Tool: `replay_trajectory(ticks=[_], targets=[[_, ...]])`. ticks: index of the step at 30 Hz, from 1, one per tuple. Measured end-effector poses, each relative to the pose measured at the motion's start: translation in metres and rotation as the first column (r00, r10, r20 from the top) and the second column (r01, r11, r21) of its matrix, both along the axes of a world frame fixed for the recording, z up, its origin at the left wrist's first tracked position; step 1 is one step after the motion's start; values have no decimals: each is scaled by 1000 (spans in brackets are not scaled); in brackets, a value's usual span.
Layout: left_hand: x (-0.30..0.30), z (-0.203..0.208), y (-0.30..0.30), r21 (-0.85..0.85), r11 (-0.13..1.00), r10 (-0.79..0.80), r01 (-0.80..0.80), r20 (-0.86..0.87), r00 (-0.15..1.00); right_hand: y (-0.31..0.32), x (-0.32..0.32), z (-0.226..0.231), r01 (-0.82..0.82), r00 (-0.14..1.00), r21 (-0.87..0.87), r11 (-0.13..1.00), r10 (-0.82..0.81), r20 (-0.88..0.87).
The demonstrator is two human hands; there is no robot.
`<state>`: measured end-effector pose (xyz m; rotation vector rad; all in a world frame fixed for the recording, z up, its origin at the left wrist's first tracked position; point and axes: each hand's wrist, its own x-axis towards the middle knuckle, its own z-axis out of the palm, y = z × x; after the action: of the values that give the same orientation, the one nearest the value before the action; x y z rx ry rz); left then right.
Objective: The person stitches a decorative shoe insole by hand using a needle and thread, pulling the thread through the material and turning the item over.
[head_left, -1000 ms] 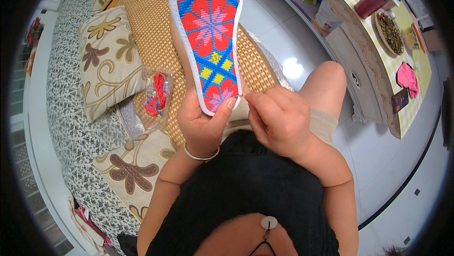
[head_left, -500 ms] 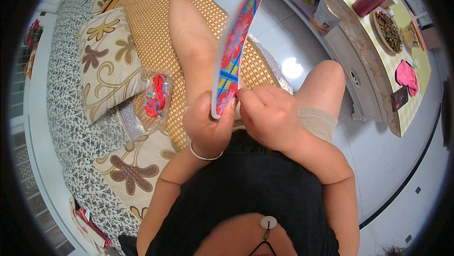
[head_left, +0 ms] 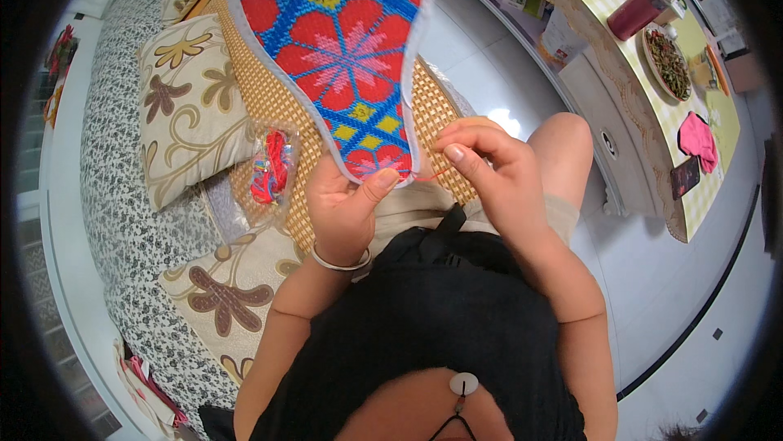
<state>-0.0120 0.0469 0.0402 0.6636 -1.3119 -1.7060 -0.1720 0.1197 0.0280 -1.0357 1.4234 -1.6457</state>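
The left hand point(head_left: 347, 209) is closed on the near, narrow end of a cross-stitched insole of blue cloth with red flowers, yellow diamonds and a white bound edge point(head_left: 347, 50), its thumb pressed flat on the stitched face and its fingers behind. The right hand point(head_left: 489, 168) sits just to the right of that end, its fingertips pinched tight together on a thin red thread point(head_left: 428, 174) that runs left to the insole's edge; whether a needle is between the fingers cannot be told. The insole stands up and away from the lap, and its far end is cut off by the top of the view. A silver bangle point(head_left: 341, 262) circles the left wrist.

To the left, on a woven straw mat point(head_left: 261, 94), lies a small clear plastic bag point(head_left: 273, 165) holding red thread with bits of other colours; the contents are too bunched to sort out. Cream cushions with brown leaf patterns point(head_left: 188, 107) lie further left on a grey flowered bedcover point(head_left: 114, 196).

Far right, a counter with a yellow checked cloth point(head_left: 701, 99) carries a round dish of green vegetables point(head_left: 669, 62), a dark red lidded cup point(head_left: 636, 13), a pink cloth point(head_left: 697, 138) and a dark phone point(head_left: 683, 176). Things at its far end are small and blurred.
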Motion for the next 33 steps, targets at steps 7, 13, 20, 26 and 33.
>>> replay_trajectory(ticks=[7, 13, 20, 26, 33], targets=[[1, -9, -2, 188, 955, -203, 230, -151, 967, 0, 10, -6, -325, 439, -29, 945, 178, 881], [-1, 3, 7, 279, 918, -241, 283, -176, 954, -25, -19, -43, 14, 480, 33, 999, -35, 876], [22, 7, -14, 205, 979, 14, 4, -87, 996, 48, -170, -72, 377, 548, -92, 922, -142, 824], [27, -2, -14, 156, 988, 1, -16, 94, 996, 207, -320, -166, 809, 293, 149, 569, -609, 737], [12, 10, -7, 49, 998, 37, -44, 138, 990, 65, -135, -66, 627, 663, 182, 757, -642, 384]])
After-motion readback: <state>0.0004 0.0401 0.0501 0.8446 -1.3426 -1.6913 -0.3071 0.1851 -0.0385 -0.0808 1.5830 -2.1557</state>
